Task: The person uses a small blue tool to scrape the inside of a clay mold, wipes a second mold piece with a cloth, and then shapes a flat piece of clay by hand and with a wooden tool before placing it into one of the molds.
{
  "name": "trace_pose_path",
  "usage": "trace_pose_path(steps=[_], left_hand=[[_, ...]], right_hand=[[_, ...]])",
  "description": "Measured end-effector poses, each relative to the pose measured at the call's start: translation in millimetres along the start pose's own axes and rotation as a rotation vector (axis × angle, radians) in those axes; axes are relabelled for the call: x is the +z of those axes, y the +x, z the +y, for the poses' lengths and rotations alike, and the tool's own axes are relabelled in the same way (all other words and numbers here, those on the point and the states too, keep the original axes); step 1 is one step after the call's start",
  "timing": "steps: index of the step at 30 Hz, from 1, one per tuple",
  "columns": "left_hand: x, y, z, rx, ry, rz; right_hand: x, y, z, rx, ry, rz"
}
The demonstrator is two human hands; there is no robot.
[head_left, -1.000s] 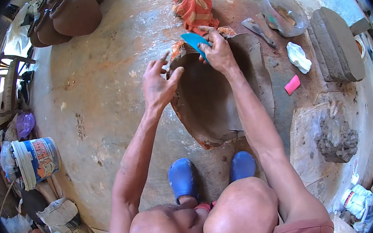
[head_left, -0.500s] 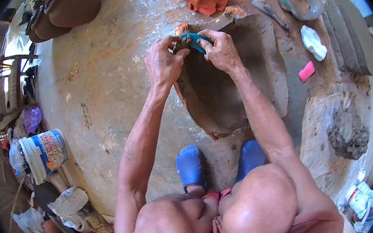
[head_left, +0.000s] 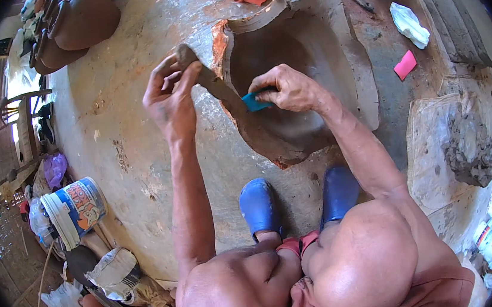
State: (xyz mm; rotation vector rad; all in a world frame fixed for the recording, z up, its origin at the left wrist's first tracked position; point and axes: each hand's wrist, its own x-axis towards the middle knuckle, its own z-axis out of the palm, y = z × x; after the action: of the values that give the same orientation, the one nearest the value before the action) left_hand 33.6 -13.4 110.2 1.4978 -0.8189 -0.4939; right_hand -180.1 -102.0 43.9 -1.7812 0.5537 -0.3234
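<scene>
A large hollow form (head_left: pixel 365 75) lined with wet grey clay lies on the floor before me, its reddish edge showing along the left and top. My left hand (head_left: pixel 170 104) is left of it, fingers closed on the upper end of a long strip of grey clay (head_left: pixel 209 80). That strip slants down to the form's left rim, where it seems still joined. Over the opening, my right hand (head_left: pixel 288 89) pinches a small teal scraper (head_left: pixel 255 103), its edge against the clay beside the strip's lower end.
My blue clogs (head_left: pixel 259 206) stand just below the form. A pink piece (head_left: pixel 404 65), a white crumpled bundle (head_left: pixel 409 25), stacked clay slabs (head_left: pixel 459 17) and a clay lump (head_left: pixel 470 151) lie to the right. Dark pots (head_left: pixel 88 19) and a bucket (head_left: pixel 75 210) are at left.
My left hand has moved left and lifted a clay strip away from the rim. My right hand, with the scraper, has come down along the left rim toward me.
</scene>
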Motion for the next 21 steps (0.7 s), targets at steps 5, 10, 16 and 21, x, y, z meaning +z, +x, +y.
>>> trace_pose_path(steps=[5,10,16,21], left_hand=[[-25,-8,14,-0.060,-0.170,0.146],[-29,-19,24,-0.026,-0.275,0.132],[-25,-30,39,0.044,-0.389,0.064],[12,-50,101,0.399,-0.139,-0.208]], right_hand=[[-5,-34,-2,-0.015,-0.019,-0.243],[-15,-72,-5,0.035,-0.097,-0.372],[-41,-115,-40,0.342,-0.254,-0.568],[-58,-121,-78,-0.246,0.052,0.295]])
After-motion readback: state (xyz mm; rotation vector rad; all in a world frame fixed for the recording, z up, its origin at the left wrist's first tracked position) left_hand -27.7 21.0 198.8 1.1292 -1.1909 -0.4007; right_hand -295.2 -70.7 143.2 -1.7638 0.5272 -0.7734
